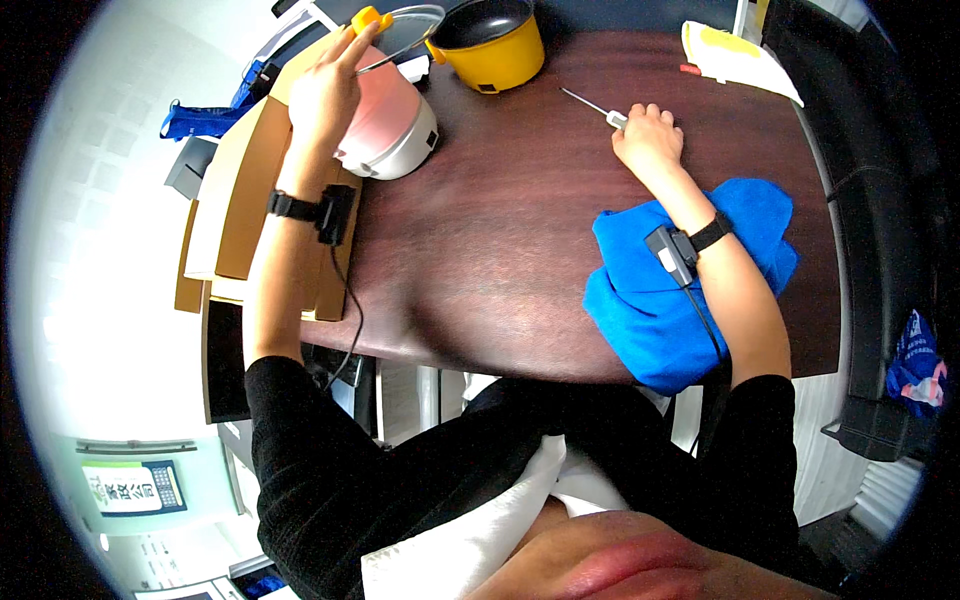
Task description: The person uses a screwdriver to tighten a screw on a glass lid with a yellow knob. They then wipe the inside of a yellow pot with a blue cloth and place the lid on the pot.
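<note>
At the far left, my left hand (325,95) has its fingers closed at the yellow knob (371,20) of a glass lid (412,38) with a metal rim. The lid is tilted above a pink and white electric cooker (385,115), which my hand partly hides. My right hand (650,138) rests low over the table at the right, closed round the pale handle of a screwdriver (598,105). Its thin metal shaft points away to the far left. Under my right forearm lies a crumpled blue cloth (640,300).
A yellow pot (490,65) with a dark inside stands at the table's far edge. An open cardboard box (240,190) takes up the left side. White and yellow sheets (740,60) lie at the far right of the brown table (480,250). Cables hang from both wrist devices.
</note>
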Tool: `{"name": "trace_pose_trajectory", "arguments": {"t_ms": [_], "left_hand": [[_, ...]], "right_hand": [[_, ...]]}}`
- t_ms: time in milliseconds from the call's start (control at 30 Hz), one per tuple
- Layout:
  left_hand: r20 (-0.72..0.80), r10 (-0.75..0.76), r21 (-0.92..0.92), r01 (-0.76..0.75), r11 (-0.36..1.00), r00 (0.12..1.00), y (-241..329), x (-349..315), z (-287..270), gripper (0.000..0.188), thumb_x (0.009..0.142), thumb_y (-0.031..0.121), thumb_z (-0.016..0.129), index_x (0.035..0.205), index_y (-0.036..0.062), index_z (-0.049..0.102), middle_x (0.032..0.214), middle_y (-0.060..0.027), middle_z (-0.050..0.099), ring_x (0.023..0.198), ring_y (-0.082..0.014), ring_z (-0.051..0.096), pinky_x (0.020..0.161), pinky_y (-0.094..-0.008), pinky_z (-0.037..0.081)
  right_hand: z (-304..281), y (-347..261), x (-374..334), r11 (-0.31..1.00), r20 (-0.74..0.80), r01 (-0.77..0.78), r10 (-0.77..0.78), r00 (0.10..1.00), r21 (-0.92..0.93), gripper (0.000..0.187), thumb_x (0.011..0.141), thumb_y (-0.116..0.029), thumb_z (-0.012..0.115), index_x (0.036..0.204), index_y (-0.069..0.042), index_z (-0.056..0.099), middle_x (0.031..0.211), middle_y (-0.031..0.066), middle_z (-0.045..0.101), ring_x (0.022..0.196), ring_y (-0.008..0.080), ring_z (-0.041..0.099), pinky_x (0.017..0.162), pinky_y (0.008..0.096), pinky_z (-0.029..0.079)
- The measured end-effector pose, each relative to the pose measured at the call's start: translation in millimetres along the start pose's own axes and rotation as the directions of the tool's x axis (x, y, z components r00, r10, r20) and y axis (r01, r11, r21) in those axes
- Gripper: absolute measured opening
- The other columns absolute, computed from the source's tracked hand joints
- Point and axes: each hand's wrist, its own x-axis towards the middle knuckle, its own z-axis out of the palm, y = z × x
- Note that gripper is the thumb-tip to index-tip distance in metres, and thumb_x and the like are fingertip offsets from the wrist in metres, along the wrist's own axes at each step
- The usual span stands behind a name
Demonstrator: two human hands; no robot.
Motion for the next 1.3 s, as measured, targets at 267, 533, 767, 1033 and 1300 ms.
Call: {"name": "trace_pose_trajectory", "arguments": {"t_ms": [267,533,767,1033,1300], "left_hand": [[-0.073,-0.043,-0.206,0.027,0.978,0.996,71,30,80,0.057,0.078,-0.005,0.052,0.129,0.0213,0.055,0.126,-0.0110,0.057,0.109,-0.0271,0.060,0.089,-0.0353,0.050],[-0.166,0.166,-0.191,-0.197,0.961,0.972,138,77,103,0.057,0.080,-0.002,0.048,0.130,0.0242,0.053,0.124,-0.0101,0.058,0.109,-0.0279,0.060,0.088,-0.0367,0.051],[0.114,0.019,-0.655,0.061,0.753,0.993,177,132,126,0.041,0.083,0.004,0.054,0.122,0.0152,0.059,0.094,-0.0221,0.065,0.087,-0.0357,0.065,0.074,-0.0399,0.052],[0.664,0.142,-0.698,0.676,-0.237,0.734,190,149,185,0.034,0.092,0.007,0.052,0.125,0.0010,0.053,0.109,-0.0147,0.065,0.094,-0.0267,0.067,0.073,-0.0347,0.057],[0.775,0.362,-0.344,0.827,-0.446,0.518,202,130,236,0.033,0.096,0.010,0.043,0.118,-0.0142,0.049,0.114,-0.0280,0.059,0.099,-0.0338,0.064,0.083,-0.0350,0.058]], "right_hand": [[3,0,3,0.998,0.014,-0.012,0.012,1.000,0.060,0.047,0.078,-0.036,0.064,0.108,0.000,0.059,0.112,0.0154,0.058,0.109,0.0312,0.053,0.086,0.0461,0.047],[2,3,1,0.999,-0.003,-0.021,0.021,1.000,0.036,0.047,0.076,-0.037,0.066,0.106,-0.001,0.060,0.109,0.0138,0.059,0.105,0.0294,0.055,0.083,0.0438,0.047],[7,1,2,0.999,-0.039,-0.025,0.026,0.999,0.027,0.047,0.076,-0.038,0.066,0.107,-0.002,0.060,0.110,0.0135,0.059,0.105,0.0288,0.054,0.085,0.0434,0.046],[6,0,0,0.996,-0.079,-0.028,0.034,0.996,0.081,0.043,0.076,-0.032,0.066,0.104,-0.001,0.059,0.107,0.0159,0.060,0.104,0.0310,0.057,0.084,0.0450,0.048],[10,-2,2,0.996,-0.062,-0.026,0.032,0.998,0.089,0.043,0.075,-0.034,0.066,0.103,-0.002,0.060,0.106,0.0140,0.060,0.103,0.0289,0.057,0.084,0.0429,0.046]]}}
